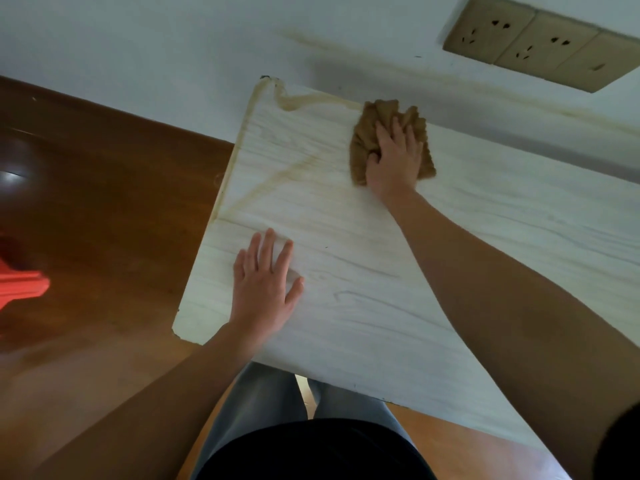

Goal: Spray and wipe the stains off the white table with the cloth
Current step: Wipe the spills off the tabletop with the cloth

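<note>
Far left, off the table: blurred red object (20, 285) on dark wooden floor (104, 202). Next comes the white table (346, 306), its left edge running up toward the wall (173, 46). Left hand (265, 282) lies flat on the near-left part, fingers straight and spread, grip wide open, holding nothing; reads as bracing. Above it a brown stain streak (277, 174) runs diagonally, long axis from the left table edge up and right toward the cloth. A second wavy stain (311, 98) follows the far edge near the back-left corner. Right of both, the tan cloth (360, 143) sits bunched on the table at the far edge. Right hand (394, 157) is on top of it, fingers curled into the folds, grip closed on the cloth and pressing down. Key relation: both stains lie left of the cloth hand. The wavy one is just beside it. The diagonal's top end is near it, its bottom end nearer the left hand, which has no cloth. Likely step is wiping; next stroke should sweep left, then down the diagonal. No spray bottle in view. Farther right: beige wall sockets (547, 43) and a brownish wall streak (450, 77).
</note>
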`<state>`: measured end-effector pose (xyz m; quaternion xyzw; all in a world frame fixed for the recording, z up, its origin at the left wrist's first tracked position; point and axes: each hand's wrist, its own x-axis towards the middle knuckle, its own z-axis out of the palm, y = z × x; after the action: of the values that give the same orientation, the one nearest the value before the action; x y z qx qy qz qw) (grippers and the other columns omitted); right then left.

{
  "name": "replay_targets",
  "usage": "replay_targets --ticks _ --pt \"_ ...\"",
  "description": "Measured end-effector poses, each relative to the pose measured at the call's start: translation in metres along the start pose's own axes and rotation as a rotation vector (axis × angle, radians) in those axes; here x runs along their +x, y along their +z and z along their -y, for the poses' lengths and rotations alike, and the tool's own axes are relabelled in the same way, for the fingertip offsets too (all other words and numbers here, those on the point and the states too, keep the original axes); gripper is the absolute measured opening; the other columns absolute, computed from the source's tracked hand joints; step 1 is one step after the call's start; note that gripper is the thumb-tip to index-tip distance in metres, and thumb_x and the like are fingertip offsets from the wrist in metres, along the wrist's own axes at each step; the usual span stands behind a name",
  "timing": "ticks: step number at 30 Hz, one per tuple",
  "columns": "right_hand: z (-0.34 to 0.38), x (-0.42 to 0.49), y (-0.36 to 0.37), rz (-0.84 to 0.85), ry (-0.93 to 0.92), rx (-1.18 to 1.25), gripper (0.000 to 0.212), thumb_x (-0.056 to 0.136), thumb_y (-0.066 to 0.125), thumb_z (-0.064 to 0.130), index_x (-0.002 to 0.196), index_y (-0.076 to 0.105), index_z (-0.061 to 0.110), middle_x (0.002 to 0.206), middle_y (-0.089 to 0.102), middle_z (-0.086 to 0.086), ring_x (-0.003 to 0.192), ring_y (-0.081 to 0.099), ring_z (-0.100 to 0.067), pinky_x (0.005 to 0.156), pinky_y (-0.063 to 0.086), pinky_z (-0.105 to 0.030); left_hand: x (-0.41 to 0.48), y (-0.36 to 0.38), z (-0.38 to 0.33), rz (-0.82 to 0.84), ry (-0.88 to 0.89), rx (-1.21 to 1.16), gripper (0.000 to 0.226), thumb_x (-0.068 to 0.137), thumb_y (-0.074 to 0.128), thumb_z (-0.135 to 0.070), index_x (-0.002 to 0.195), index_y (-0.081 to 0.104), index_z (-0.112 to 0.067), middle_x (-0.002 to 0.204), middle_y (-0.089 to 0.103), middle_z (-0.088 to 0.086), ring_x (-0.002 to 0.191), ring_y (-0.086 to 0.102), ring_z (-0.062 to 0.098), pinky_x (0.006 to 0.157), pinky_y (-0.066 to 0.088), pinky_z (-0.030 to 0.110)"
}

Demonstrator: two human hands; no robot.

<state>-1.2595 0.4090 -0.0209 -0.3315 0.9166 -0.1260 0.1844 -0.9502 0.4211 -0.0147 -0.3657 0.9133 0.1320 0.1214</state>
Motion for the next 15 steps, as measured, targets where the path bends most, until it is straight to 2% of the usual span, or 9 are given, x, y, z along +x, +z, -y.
replay_targets --ticks 4,9,11,15 --pt "0.050 -0.026 0.026 0.103 -0.290 -0.065 0.059 0.098 0.046 0.026 0.155 0.033 0.026 0.167 0.017 -0.003 0.155 0.009 -0.029 0.125 0.001 -0.047 -0.001 0.002 0.000 -0.012 -0.003 0.006 0.070 0.099 0.037 -0.060 0.157 0.032 -0.022 0.169 0.016 0.014 0.155 0.015 0.037 0.121 0.025 0.057" --pt "0.020 -0.060 0.024 0.208 -0.566 -0.106 0.058 0.100 0.048 0.028 0.156 0.032 0.025 0.167 0.021 -0.003 0.154 0.013 -0.026 0.126 0.005 -0.044 -0.001 0.002 0.003 -0.029 0.010 -0.007 0.069 0.098 0.044 -0.059 0.156 0.035 -0.022 0.168 0.020 0.013 0.154 0.019 0.036 0.121 0.028 0.056" --pt "-0.006 -0.066 0.016 0.189 -0.567 -0.119 0.058 0.100 0.049 0.030 0.156 0.033 0.024 0.166 0.023 -0.004 0.154 0.016 -0.026 0.126 0.008 -0.043 -0.002 0.002 0.009 -0.042 0.043 -0.034 0.068 0.099 0.046 -0.057 0.156 0.036 -0.021 0.168 0.021 0.012 0.155 0.018 0.033 0.121 0.028 0.054" --pt "-0.049 -0.070 -0.001 0.112 -0.449 -0.125 0.058 0.101 0.051 0.031 0.156 0.035 0.021 0.165 0.026 -0.006 0.153 0.018 -0.025 0.126 0.009 -0.039 -0.007 0.001 0.030 -0.090 0.109 -0.095 0.064 0.101 0.046 -0.052 0.153 0.041 -0.016 0.166 0.025 0.013 0.155 0.020 0.030 0.121 0.031 0.052"
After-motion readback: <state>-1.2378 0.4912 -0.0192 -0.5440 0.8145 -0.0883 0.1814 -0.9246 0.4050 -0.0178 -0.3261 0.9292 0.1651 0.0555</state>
